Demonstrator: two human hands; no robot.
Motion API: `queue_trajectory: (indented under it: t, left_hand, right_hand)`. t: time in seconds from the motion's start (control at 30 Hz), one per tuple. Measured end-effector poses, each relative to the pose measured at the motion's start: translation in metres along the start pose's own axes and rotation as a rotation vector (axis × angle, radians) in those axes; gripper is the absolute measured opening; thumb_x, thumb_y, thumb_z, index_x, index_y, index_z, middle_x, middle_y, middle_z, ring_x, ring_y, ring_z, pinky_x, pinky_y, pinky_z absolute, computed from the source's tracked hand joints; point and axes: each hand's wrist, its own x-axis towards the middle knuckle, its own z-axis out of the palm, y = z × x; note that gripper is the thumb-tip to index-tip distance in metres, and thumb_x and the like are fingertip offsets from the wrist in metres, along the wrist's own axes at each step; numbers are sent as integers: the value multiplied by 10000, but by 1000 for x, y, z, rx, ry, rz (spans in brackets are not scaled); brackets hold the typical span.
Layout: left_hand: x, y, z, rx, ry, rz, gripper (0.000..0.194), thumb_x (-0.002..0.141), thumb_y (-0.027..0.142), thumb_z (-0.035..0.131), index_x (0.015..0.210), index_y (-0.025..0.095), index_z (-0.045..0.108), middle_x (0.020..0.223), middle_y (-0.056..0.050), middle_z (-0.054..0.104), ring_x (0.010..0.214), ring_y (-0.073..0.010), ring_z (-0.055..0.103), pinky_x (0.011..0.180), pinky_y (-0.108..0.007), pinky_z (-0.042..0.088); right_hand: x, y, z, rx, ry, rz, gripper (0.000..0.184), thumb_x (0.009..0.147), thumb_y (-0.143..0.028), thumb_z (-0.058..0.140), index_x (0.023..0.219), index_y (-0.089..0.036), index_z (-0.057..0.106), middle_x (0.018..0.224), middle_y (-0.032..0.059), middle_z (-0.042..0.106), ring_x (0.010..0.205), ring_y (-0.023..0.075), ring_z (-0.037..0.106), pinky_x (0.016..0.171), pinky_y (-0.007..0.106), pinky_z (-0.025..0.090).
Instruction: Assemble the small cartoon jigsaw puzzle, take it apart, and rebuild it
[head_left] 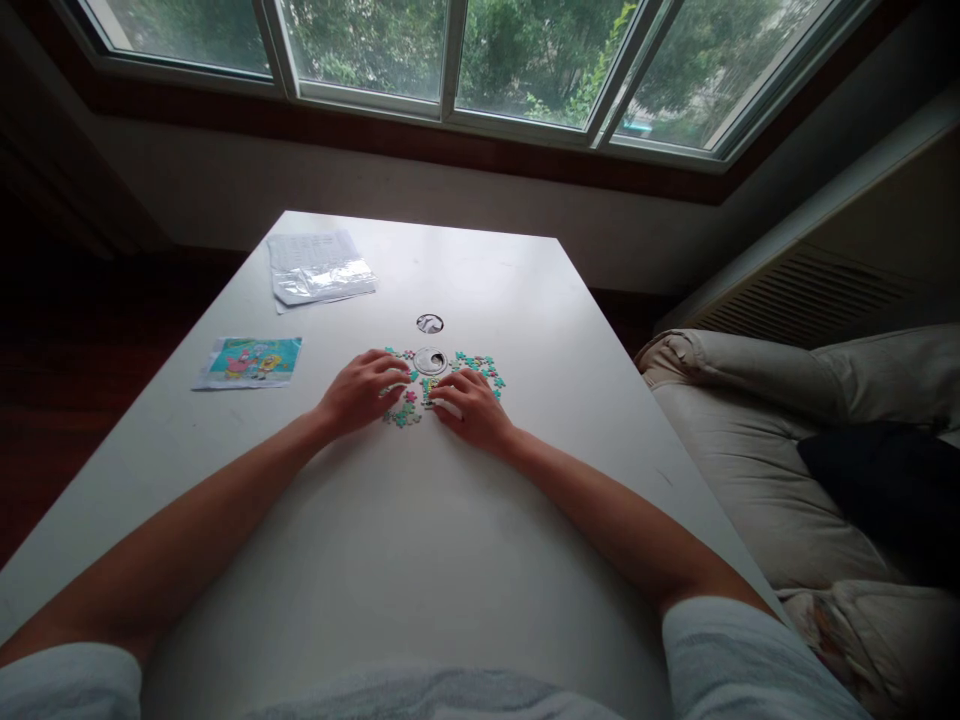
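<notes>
Small jigsaw puzzle pieces, mostly teal with some pink, lie loose in front of me on a white table. My left hand rests over the left cluster, fingers bent and apart, its fingertips close to a teal piece. Lying on a small yellow-and-green joined section, the fingertips of my right hand are spread from the thumb. Part of that section is hidden under those fingers. More teal pieces spread just beyond my right hand.
A round metal-rimmed disc and a dark-rimmed hole or disc sit beyond the pieces. On the left lie a cartoon picture sheet and papers in a clear sleeve. A beige sofa flanks the table's right edge.
</notes>
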Motion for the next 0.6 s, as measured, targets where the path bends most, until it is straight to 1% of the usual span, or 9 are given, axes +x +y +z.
queue_trajectory:
  t: [0.07, 0.13, 0.2, 0.3, 0.43, 0.53, 0.6]
  left_hand:
    - [-1, -14, -14, 46, 20, -137, 269, 972, 312, 509, 1024, 226, 759, 1078, -74, 741, 1039, -251, 614, 945, -410, 487]
    - [-3, -30, -28, 103, -17, -253, 272, 958, 329, 510, 959, 222, 760, 989, -73, 741, 929, -245, 630, 860, -385, 488]
    - [-7, -43, -38, 126, -74, -300, 258, 935, 322, 520, 949, 226, 759, 972, -66, 735, 879, -233, 640, 789, -347, 475]
    - [-11, -54, -46, 84, -172, -282, 251, 912, 340, 531, 940, 244, 762, 956, -48, 734, 839, -212, 651, 721, -296, 453]
    - [-14, -60, -50, 23, -285, -195, 266, 907, 384, 534, 967, 266, 766, 950, -36, 723, 801, -187, 649, 691, -265, 442]
    - [-15, -63, -51, -3, -338, -137, 284, 914, 385, 536, 1052, 277, 759, 965, -38, 713, 795, -175, 644, 713, -261, 447]
    - [-16, -64, -50, -21, -346, -128, 293, 916, 391, 540, 1073, 275, 758, 969, -42, 706, 788, -170, 642, 719, -260, 450]
  right_hand:
    - [-1, 7, -2, 4, 18, 23, 166, 956, -296, 611, 1076, -269, 722, 1080, 58, 693, 1073, 244, 540, 991, 434, 409]
    - [-3, 14, -5, 6, 46, 65, 153, 956, -287, 604, 1044, -261, 727, 1052, 65, 688, 1049, 244, 548, 975, 429, 417]
    - [-3, 20, -7, 13, 69, 95, 145, 957, -278, 595, 1008, -249, 727, 1033, 71, 686, 1040, 243, 552, 968, 424, 421]
    - [-4, 23, -8, 27, 71, 90, 140, 954, -268, 592, 997, -242, 722, 1021, 71, 693, 1042, 242, 554, 977, 423, 415]
    - [-4, 23, -7, 36, 62, 90, 137, 952, -268, 597, 1003, -248, 722, 1013, 67, 700, 1037, 243, 554, 974, 427, 410]
    - [-4, 21, -7, 38, 64, 93, 141, 957, -268, 589, 1001, -250, 722, 1006, 63, 702, 1029, 240, 554, 971, 427, 410]
    - [-4, 21, -8, 36, 68, 88, 140, 959, -270, 588, 997, -247, 721, 1000, 61, 703, 1021, 237, 555, 971, 425, 411]
